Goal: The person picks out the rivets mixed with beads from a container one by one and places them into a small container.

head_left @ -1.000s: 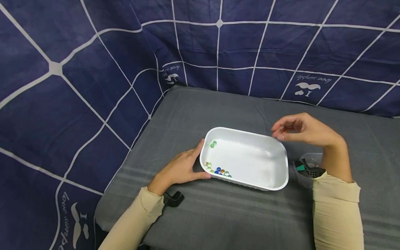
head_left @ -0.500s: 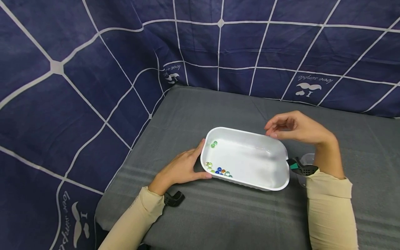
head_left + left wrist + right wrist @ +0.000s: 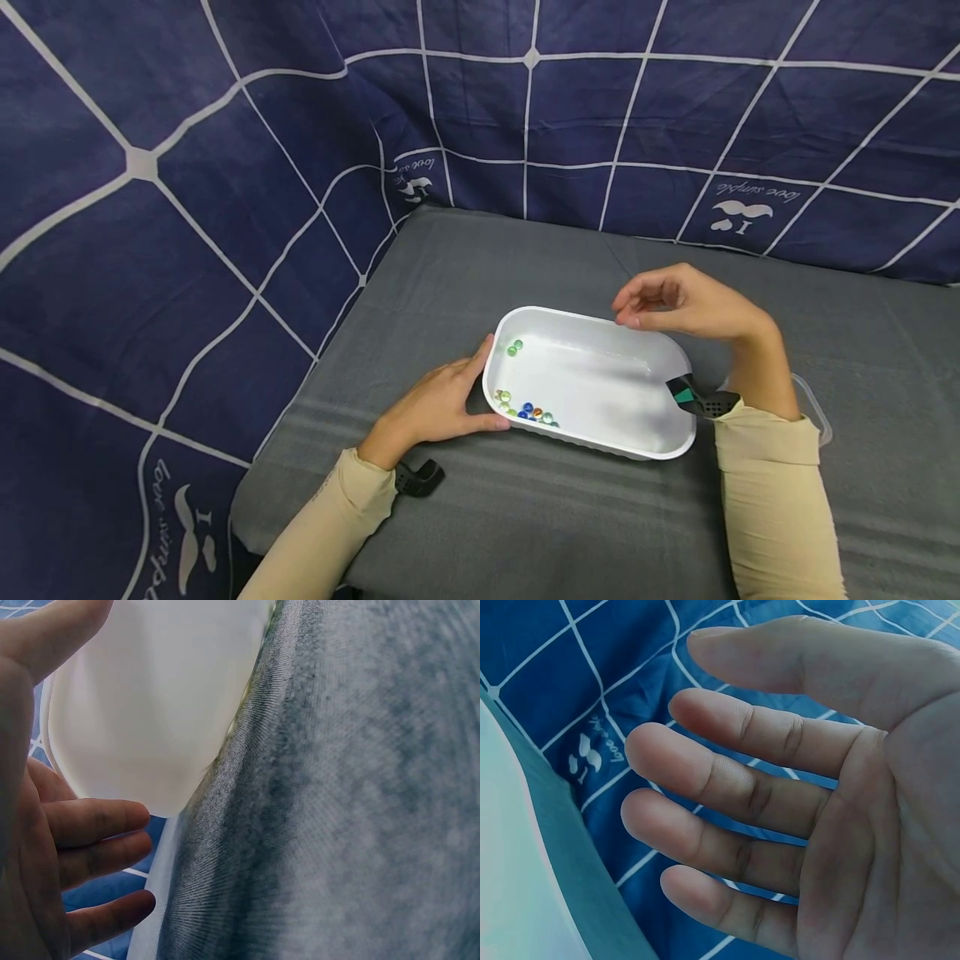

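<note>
A white oblong tray [image 3: 592, 392] holds several glass marbles at its left end: a blue marble [image 3: 528, 407], an orange marble [image 3: 537, 412], and green ones such as the green marble [image 3: 512, 351]. My left hand [image 3: 442, 400] rests against the tray's left end, with the thumb along the near side and the fingers spread at the end wall. In the left wrist view its lower fingers [image 3: 105, 855] are loosely bent beside the tray. Above the tray's far right edge hovers my right hand [image 3: 686, 304]. The right wrist view shows its relaxed fingers [image 3: 705, 769] holding nothing.
A clear plastic tub [image 3: 813, 408] stands right of the tray, mostly hidden behind my right forearm. Grey cloth [image 3: 570, 517] covers the surface underneath. A navy curtain [image 3: 585, 108] with white grid lines hangs along the back and left.
My right hand has moved left along the tray's far edge, and its forearm now covers more of the clear tub. The left hand, tray and marbles have stayed in place.
</note>
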{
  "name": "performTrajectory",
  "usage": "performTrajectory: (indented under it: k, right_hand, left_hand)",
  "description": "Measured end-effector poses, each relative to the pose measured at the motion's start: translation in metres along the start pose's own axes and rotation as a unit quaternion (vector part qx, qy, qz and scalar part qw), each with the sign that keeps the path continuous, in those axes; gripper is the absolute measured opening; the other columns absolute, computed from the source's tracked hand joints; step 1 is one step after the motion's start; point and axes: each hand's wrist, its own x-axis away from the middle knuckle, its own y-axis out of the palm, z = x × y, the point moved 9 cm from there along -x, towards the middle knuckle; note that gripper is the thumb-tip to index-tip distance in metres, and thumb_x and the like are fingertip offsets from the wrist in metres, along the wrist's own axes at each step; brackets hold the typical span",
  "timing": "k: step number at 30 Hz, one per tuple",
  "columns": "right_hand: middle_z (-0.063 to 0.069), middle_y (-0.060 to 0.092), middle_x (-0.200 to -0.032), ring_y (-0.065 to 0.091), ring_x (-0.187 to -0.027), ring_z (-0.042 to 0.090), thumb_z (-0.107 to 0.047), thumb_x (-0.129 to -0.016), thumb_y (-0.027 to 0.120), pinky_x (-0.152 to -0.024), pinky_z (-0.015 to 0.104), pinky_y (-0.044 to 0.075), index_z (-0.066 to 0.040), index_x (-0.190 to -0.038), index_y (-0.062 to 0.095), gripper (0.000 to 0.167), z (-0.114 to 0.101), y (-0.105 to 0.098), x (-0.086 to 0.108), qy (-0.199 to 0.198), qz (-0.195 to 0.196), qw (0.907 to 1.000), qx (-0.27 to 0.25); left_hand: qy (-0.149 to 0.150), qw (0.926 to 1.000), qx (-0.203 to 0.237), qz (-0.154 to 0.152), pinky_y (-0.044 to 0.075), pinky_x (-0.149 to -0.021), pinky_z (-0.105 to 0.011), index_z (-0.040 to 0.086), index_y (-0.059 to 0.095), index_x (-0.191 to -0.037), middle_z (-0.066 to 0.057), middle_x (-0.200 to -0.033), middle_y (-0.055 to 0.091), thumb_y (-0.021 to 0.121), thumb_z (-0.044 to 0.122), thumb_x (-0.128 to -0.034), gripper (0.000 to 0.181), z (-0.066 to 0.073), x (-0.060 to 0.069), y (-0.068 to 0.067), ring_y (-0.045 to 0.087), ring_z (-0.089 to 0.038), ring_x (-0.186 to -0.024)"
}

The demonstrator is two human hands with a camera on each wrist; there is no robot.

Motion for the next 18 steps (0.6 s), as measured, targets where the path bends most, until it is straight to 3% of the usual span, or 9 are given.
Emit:
performTrajectory:
  k: [10,18]
  right_hand:
    - [0.016,0.07,-0.093,0.068,-0.084,0.02,0.004,-0.09,0.068,-0.075,0.026,0.056,0.005,-0.104,0.068,0.014,-0.01,0.01,-0.024,-0.005,-0.009,0.9999,-0.003]
    - [0.01,0.071,-0.094,0.068,-0.086,0.019,0.005,-0.089,0.068,-0.077,0.027,0.056,0.008,-0.103,0.067,0.014,-0.009,0.02,-0.037,-0.005,-0.024,0.9997,-0.01]
  left_hand:
    - [-0.004,1.0,0.001,-0.001,0.042,-0.104,-0.047,0.001,0.01,-0.158,-0.023,-0.146,0.046,0.075,0.058,-0.0805,0.116,-0.001,0.0,0.0,0.051,-0.033,-0.128]
    - [-0.001,1.0,-0.003,0.003,0.043,-0.103,-0.047,-0.001,0.013,-0.157,-0.023,-0.145,0.047,0.076,0.058,-0.0799,0.116,0.0,0.001,0.0,0.052,-0.032,-0.127]
